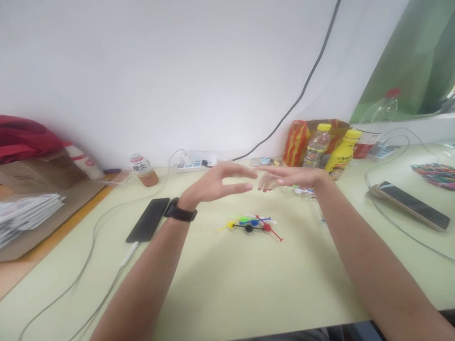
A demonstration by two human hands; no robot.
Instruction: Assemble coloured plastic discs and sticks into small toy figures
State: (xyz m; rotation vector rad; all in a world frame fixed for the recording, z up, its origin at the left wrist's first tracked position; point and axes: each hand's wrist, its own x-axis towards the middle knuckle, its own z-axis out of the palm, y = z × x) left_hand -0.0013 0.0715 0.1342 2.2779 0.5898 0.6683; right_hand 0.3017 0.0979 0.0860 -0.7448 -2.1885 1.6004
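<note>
The sticks (252, 225), a small heap of coloured plastic pins with round heads, are lying on the desk (233, 291) near its middle. Both hands are hovering above the heap, and neither is touching it.

The left hand (213, 183) is sitting at 11 o'clock from the heap. Its thumb and fingers are spreading apart in an open C and gripping nothing. The right hand (291, 176), at 1 o'clock, is stretching its fingers (267, 181) out flat toward the left hand, loosely side by side and blurred at the tips, also holding nothing. The two sets of fingertips are nearly meeting, but I cannot tell whether they are touching. The forearms are flanking the heap, with bare desk lying between them and it.

A watch (180, 211) is wrapping the left wrist. A black phone (148, 219) is lying at 9 o'clock from the sticks, its white cable (105, 296) trailing toward 7 o'clock. A clear packet (299, 190) of coloured bits is lying under the right wrist.

Along the wall, a brown bottle (144, 170) is standing at 10 o'clock and a power strip (195, 163) at 11. A bag (297, 142) and two yellow bottles (343, 154) are standing at 1. A second phone (410, 204) is resting at 3 o'clock, well apart, and papers (18, 215) are stacking up at far 9.
</note>
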